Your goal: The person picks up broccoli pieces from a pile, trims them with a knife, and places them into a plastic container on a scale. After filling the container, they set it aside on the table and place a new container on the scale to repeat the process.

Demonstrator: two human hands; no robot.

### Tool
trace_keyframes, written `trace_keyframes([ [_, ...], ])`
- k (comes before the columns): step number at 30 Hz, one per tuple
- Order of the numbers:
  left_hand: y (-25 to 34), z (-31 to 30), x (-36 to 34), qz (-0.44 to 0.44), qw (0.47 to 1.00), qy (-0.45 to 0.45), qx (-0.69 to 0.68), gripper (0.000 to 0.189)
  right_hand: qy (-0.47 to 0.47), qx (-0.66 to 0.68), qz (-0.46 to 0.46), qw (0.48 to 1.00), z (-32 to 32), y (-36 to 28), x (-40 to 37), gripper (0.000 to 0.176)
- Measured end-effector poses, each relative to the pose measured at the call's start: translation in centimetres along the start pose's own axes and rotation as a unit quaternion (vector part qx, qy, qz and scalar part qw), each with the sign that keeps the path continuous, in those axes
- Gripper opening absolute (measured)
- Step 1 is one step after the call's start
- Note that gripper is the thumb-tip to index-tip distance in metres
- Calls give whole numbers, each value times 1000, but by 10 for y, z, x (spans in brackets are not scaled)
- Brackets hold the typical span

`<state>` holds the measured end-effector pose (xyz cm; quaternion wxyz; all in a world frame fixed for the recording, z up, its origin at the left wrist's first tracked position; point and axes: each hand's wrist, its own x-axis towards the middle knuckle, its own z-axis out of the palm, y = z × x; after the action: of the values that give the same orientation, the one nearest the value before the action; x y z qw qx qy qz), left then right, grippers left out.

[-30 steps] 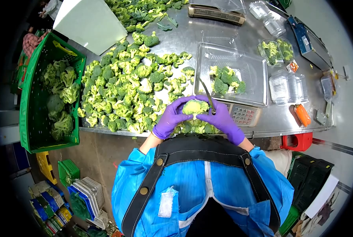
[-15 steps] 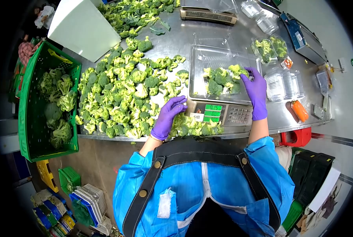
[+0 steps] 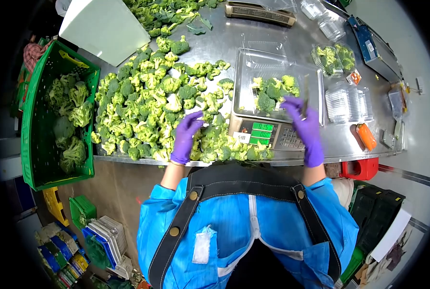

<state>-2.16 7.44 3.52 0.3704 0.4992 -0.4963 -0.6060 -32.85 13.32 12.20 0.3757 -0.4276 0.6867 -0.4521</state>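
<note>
My left hand (image 3: 184,140), in a purple glove, hovers at the near edge of a heap of cut broccoli florets (image 3: 152,111), its fingers apart and nothing seen in them. My right hand (image 3: 305,127), also gloved, is over the front right of a digital scale (image 3: 240,126). A thin, dark, blade-like knife (image 3: 306,91) sticks up from its fingers, slightly blurred. On the scale's metal tray (image 3: 316,113) sits a clear plastic box (image 3: 265,52), lid raised, with several broccoli florets (image 3: 273,91) inside. My right fingertips are just beside these florets.
At the left stands a green crate (image 3: 29,139) with broccoli heads. Behind the heap is a tilted white bin (image 3: 104,31). To the right lie clear empty boxes (image 3: 347,102), filled boxes (image 3: 330,60) and an orange object (image 3: 366,136). A second scale (image 3: 260,14) is at the back.
My right hand has drawn back from the florets toward the scale's keypad, and the thin blade now shows. My left hand has moved left, away from the scale.
</note>
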Motion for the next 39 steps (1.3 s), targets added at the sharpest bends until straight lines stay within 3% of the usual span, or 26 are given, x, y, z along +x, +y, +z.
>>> trace_keyframes([
  [2, -10, -35, 5, 43, 995, 82, 49, 29, -121, -82, -78, 986, 24, 18, -15, 24],
  [3, -22, -57, 8, 88, 970, 154, 167, 33, -172, -76, -46, 981, 40, 15, -26, 23],
  [5, -24, -101, 8, 223, 856, 244, 397, 41, -251, -79, -19, 965, 67, 21, -40, 24],
  [6, -24, -113, 2, 155, 807, 306, 481, 50, -280, -89, -26, 956, 79, 34, -44, 25],
  [7, -35, -133, -3, 141, 770, 340, 521, 59, -282, -89, -25, 955, 87, 39, -47, 25],
  [10, -70, -168, -18, 84, 744, 390, 536, 64, -295, -109, -84, 945, 100, 43, -49, 28],
  [13, -83, -164, -35, 19, 756, 412, 509, 64, -312, -125, -81, 938, 101, 42, -43, 29],
  [14, -103, -169, -37, 75, 774, 401, 484, 63, -301, -128, -80, 942, 100, 47, -42, 29],
  [17, -117, -158, -41, 3, 813, 384, 437, 65, -287, -143, -86, 943, 100, 47, -39, 28],
  [20, -100, -163, -40, 120, 764, 447, 450, 58, -296, -101, -43, 949, 100, 41, -37, 27],
  [24, -87, -204, -31, 114, 721, 495, 472, 40, -257, -113, -8, 960, 101, 40, -29, 28],
  [26, -90, -228, -23, 115, 728, 492, 463, 37, -247, -106, 9, 963, 101, 40, -27, 29],
  [28, -88, -241, -11, 84, 780, 405, 470, 37, -259, -126, 14, 958, 101, 42, -26, 29],
  [29, -94, -246, 7, 135, 800, 401, 426, 39, -255, -127, 12, 959, 101, 39, -25, 29],
  [30, -90, -246, 19, 137, 801, 400, 425, 39, -260, -130, -1, 957, 102, 34, -27, 29],
  [32, -80, -239, 43, 111, 858, 446, 228, 38, -263, -134, -14, 955, 103, 28, -29, 29],
  [33, -78, -242, 55, 113, 859, 445, 226, 38, -266, -138, -13, 954, 104, 27, -30, 29],
  [35, -73, -244, 78, 158, 769, 498, 368, 41, -265, -146, -17, 953, 103, 26, -29, 29],
  [36, -55, -234, 82, 130, 734, 514, 425, 43, -262, -146, -18, 954, 104, 28, -28, 29],
  [39, -37, -231, 113, 177, 702, 444, 528, 46, -263, -143, -16, 954, 102, 27, -28, 29],
])
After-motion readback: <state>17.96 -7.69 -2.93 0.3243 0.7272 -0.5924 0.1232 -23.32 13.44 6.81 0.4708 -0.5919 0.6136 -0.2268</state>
